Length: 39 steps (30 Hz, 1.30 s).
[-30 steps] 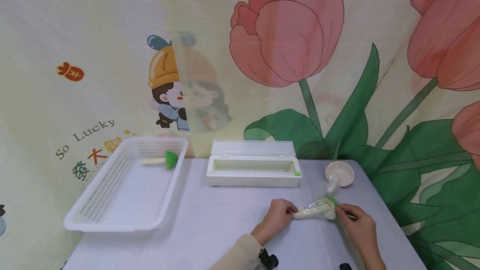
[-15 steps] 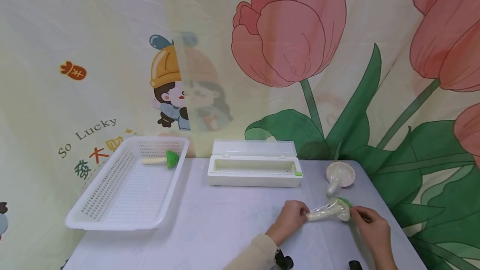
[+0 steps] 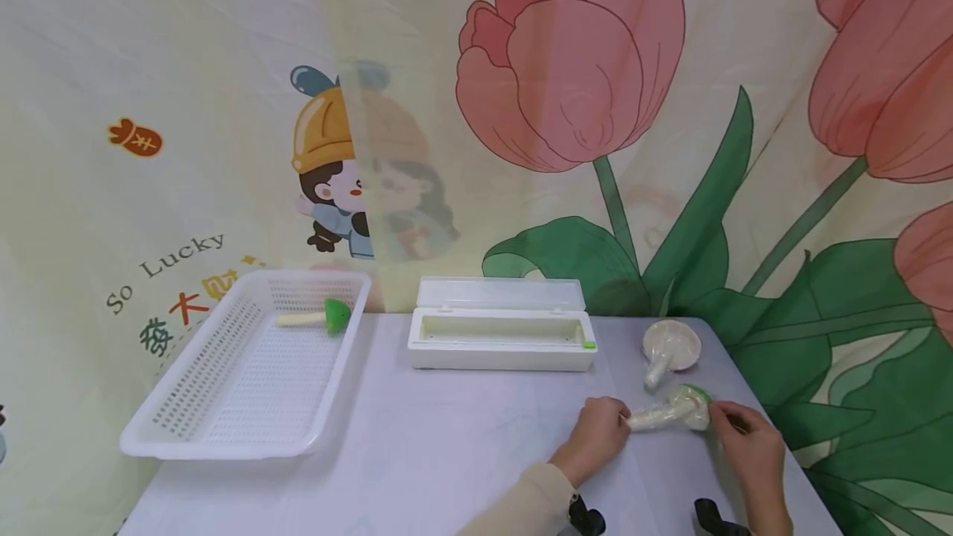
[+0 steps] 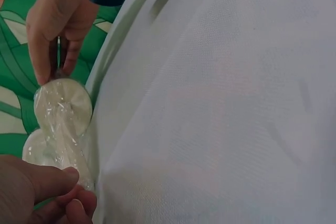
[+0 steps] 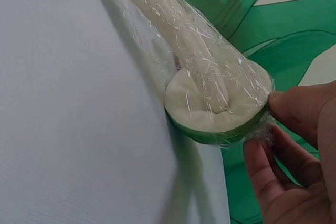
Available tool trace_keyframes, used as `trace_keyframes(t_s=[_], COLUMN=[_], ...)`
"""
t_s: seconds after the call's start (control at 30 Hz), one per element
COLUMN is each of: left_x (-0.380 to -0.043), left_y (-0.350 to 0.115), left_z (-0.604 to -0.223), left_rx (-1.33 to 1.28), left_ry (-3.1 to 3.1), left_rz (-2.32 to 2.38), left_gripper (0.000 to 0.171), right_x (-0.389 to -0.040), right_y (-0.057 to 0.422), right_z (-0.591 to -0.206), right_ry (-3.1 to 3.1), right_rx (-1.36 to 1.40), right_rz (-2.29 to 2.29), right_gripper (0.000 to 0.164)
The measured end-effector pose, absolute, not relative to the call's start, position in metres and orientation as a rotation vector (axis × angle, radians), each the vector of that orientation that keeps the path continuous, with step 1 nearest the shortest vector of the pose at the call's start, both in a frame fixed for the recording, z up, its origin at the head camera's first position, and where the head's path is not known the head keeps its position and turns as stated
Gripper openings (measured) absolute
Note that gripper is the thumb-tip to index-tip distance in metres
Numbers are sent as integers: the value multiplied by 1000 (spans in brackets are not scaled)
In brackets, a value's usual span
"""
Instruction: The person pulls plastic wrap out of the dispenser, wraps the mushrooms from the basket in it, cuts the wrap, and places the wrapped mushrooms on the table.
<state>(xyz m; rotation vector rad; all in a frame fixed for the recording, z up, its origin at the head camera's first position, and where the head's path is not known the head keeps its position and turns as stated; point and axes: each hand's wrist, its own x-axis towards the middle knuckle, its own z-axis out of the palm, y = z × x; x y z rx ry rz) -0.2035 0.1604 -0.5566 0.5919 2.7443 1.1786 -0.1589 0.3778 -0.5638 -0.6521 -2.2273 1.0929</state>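
A mushroom with a green cap and pale stem (image 3: 673,412), wrapped in clear cling film, is held between my two hands at the right of the table. My left hand (image 3: 596,437) pinches the end of the stem; the left wrist view shows thumb and fingers meeting there on the film. At the cap's edge, my right hand (image 5: 294,156) pinches the film and rim between thumb and fingers. Wrinkled film covers the stem and cap underside in the right wrist view. Just behind lies another wrapped mushroom (image 3: 672,346) with a pale cap, its stem pointing forward.
A white film dispenser box (image 3: 502,358) with its lid raised stands at the table's back. Left of it, a white perforated basket (image 3: 223,447) holds an unwrapped green-capped mushroom (image 3: 337,316). A printed cloth (image 3: 417,147) hangs behind the table.
Both hands have moved right with the wrapped mushroom, away from the table's middle. The mushroom behind, basket and box stay in place.
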Motion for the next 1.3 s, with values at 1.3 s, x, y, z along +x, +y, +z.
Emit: trace_keyframes(t_s=[1.3], left_x=[-234], left_y=[180], left_z=[-550], left_rx=[672], left_ry=[2544], left_rz=[1315], left_gripper=[30], right_x=[-194], right_y=[435], right_z=[-548], right_ry=[-2510], right_rx=[-316], right_rz=[916], right_gripper=[31])
